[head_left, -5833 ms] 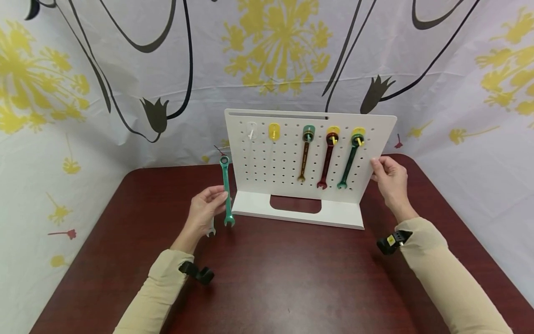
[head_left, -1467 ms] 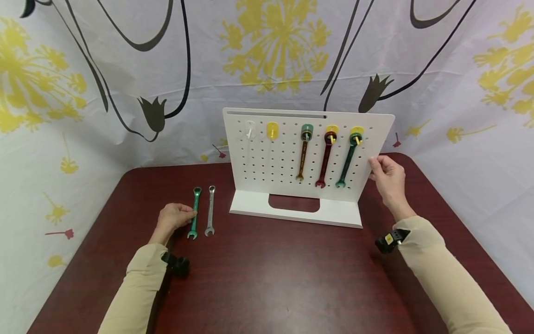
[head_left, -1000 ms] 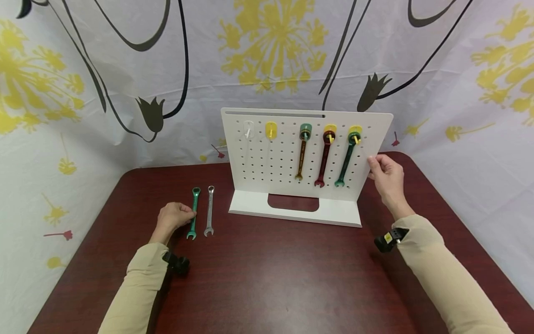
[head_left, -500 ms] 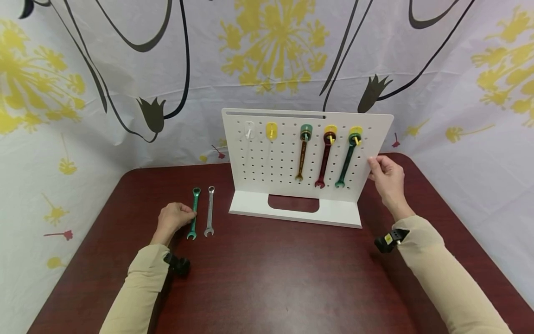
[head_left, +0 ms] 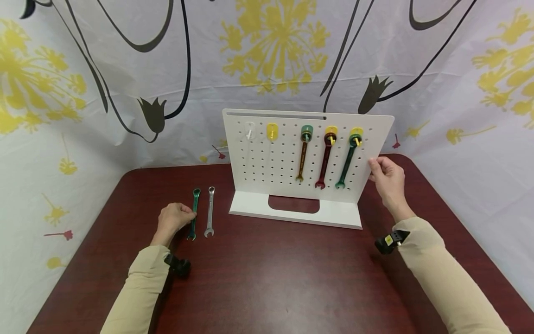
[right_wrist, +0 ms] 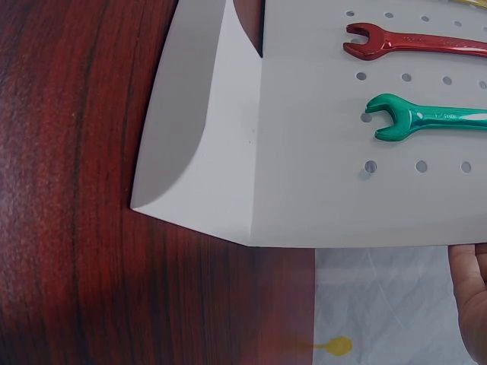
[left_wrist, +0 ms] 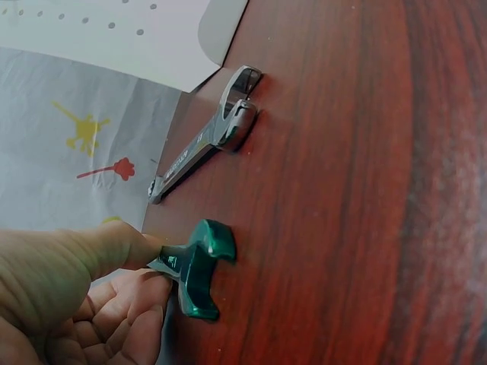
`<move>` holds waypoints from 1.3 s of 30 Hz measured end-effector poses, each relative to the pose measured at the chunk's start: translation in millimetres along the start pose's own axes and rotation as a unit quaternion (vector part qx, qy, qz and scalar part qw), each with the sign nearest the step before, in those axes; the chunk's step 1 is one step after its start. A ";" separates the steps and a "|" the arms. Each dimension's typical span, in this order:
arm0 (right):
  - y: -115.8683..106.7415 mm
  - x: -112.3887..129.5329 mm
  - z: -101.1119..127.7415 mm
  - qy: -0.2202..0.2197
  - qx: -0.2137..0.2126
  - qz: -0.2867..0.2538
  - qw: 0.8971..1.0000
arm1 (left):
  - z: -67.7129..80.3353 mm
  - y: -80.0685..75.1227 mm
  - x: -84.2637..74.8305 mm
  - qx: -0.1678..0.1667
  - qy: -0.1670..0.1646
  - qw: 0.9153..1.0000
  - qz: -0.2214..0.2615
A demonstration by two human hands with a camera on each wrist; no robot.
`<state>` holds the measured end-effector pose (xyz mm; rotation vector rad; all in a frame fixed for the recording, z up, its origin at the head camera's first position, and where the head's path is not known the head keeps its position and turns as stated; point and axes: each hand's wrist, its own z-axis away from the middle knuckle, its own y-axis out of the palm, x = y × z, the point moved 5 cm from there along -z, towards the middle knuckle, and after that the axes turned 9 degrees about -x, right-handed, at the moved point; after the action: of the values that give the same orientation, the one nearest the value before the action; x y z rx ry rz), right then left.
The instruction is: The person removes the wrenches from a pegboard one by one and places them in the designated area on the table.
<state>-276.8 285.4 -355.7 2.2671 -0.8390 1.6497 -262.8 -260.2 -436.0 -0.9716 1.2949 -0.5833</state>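
Head view: I see the left hand (head_left: 173,219) near the desk's (head_left: 271,278) left edge, its fingers (left_wrist: 125,319) and thumb pinching the shaft of the green wrench (head_left: 193,214), which lies flat on the desk. Just beside it lies the silver wrench (head_left: 210,211), parallel and apart. The right hand (head_left: 387,178) grips the right edge of the white pegboard (head_left: 267,162), fingers curled round it. On the pegboard hang three wrenches: brown (head_left: 303,155), red (head_left: 326,160), dark green (head_left: 347,160).
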 end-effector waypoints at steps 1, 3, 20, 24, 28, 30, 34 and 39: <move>0.0 2.9 1.6 -0.002 0.001 -0.004 1.000 | 0.0 0.0 0.1 0.001 0.001 1.000 0.001; 0.0 7.5 4.2 -0.006 0.003 -0.008 1.000 | 0.2 -0.5 0.2 0.003 0.001 1.000 0.001; 0.8 -11.6 -6.4 -0.002 -0.005 0.008 1.000 | 7.1 -9.2 -9.4 -0.090 0.031 0.991 0.090; 1.1 -17.7 -8.3 -0.005 -0.010 -0.002 1.000 | 9.9 -6.0 -21.5 -0.108 0.041 0.982 0.151; 0.6 -17.2 -7.2 -0.011 -0.012 -0.011 1.000 | 14.6 -1.5 -38.6 -0.121 0.058 0.970 0.204; 0.5 -16.9 -6.7 -0.011 -0.012 -0.011 1.000 | 17.6 0.9 -48.9 -0.123 0.063 0.962 0.234; 0.5 -16.5 -6.1 -0.010 -0.010 -0.009 1.000 | 24.2 8.0 -72.3 -0.122 0.078 0.943 0.298; 0.6 -16.6 -6.7 -0.007 -0.008 -0.005 1.000 | 33.1 18.9 -101.4 -0.117 0.107 0.920 0.358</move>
<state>-286.0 293.4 -368.7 2.2699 -0.8407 1.6189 -255.8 -158.4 -399.6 -0.5573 1.8173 0.0424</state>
